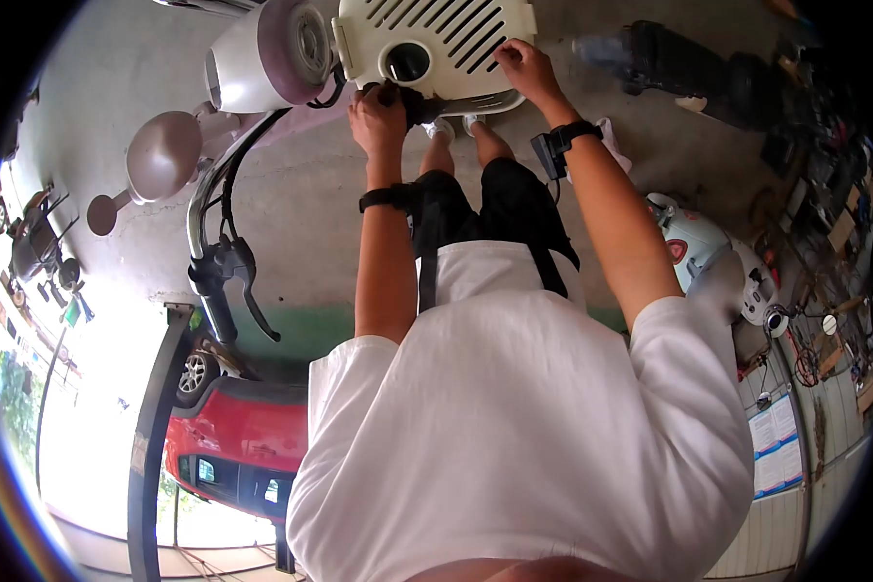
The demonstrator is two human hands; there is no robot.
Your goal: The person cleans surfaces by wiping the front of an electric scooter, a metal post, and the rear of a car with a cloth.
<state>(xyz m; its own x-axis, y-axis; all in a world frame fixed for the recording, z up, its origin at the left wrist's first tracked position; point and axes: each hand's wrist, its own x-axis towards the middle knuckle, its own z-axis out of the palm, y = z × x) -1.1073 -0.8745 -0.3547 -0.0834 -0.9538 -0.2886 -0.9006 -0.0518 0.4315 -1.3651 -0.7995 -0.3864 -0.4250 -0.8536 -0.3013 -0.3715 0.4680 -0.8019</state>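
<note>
At the top of the view, the cream slotted panel (446,74) looks light and stiff, best held by its rim; the left hand (378,120) is closed on a dark, perhaps soft bundle (416,107); whether the right hand (527,70) pinches anything, I cannot tell.

Slotted panel (438,50): smooth plastic. Handlebar tube (198,206): glossy metal. Shirt (514,417): matt cloth.

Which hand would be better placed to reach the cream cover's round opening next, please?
Probably the left hand, close to the round opening in the cream cover; the right hand is farther off, by the slots.
</note>
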